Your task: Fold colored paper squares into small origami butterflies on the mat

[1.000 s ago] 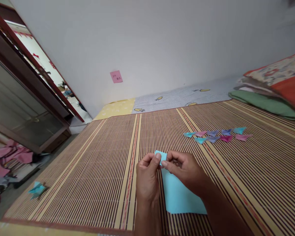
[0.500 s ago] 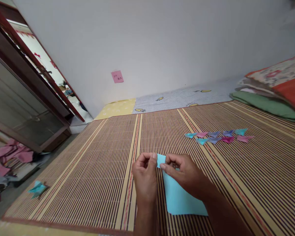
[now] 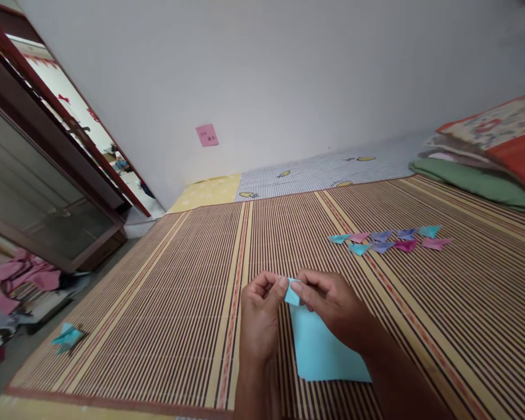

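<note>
A small folded piece of light-blue paper (image 3: 292,296) is pinched between my two hands, above the striped mat. My left hand (image 3: 262,312) grips its left side with thumb and fingers closed. On its right side, my right hand (image 3: 328,297) presses the thumb on the front face, the fingers curled behind. Beneath my right hand and forearm lies a larger light-blue sheet or stack of paper (image 3: 324,350), partly covered by that arm.
Two rows of small folded paper shapes (image 3: 382,239) in blue, pink and purple lie on the bamboo mat (image 3: 166,303). A crumpled-looking blue folded paper (image 3: 67,337) sits near the left edge. Folded bedding (image 3: 476,184) is piled at the right, by the wall (image 3: 289,76).
My hands have come closer together over the small paper. It has turned from a flatter strip to a tilted shape, with my right thumb now on its upper part.
</note>
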{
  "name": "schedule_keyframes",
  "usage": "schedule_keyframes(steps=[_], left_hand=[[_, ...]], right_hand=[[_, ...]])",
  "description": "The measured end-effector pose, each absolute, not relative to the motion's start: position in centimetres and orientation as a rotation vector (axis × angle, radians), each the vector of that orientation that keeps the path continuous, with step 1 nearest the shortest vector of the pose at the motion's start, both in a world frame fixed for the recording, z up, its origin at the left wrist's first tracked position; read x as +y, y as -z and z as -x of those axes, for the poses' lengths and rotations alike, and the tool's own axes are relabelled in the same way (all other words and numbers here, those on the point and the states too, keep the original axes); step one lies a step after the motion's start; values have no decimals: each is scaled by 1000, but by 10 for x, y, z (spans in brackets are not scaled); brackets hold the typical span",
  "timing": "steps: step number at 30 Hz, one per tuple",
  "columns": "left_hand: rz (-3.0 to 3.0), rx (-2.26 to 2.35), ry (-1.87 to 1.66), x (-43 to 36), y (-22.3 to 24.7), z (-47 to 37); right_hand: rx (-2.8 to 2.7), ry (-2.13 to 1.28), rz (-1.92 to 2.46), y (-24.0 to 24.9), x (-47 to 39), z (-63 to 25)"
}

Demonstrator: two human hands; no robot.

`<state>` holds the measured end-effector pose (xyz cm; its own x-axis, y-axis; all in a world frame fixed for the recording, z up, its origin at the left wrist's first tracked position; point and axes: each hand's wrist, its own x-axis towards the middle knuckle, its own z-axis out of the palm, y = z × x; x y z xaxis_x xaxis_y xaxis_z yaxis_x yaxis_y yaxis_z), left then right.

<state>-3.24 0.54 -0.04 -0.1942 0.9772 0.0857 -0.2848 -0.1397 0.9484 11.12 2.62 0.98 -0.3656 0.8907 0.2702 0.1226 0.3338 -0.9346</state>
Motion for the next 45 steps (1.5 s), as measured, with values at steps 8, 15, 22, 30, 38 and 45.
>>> schedule_keyframes(steps=[8, 15, 22, 30, 38, 45], left_hand=[[-903, 1019, -1416, 8, -5, 25], [-805, 951, -1443, 9, -6, 22], [-852, 954, -1498, 8, -2, 19], [-1161, 1034, -1643, -2, -14, 30], [-1239, 1005, -1549, 0, -11, 36], [-1197, 1036, -1582, 1, -10, 39]], right_hand=[[-1582, -1083, 975, -1, 32, -110], [-1542, -1310, 920, -2, 35, -109], [-1461, -1365, 805, -6, 32, -107], [-1412, -1273, 840, -9, 32, -104], [-1398, -1251, 805, -7, 29, -108], [-1360, -1102, 855, -4, 31, -115]])
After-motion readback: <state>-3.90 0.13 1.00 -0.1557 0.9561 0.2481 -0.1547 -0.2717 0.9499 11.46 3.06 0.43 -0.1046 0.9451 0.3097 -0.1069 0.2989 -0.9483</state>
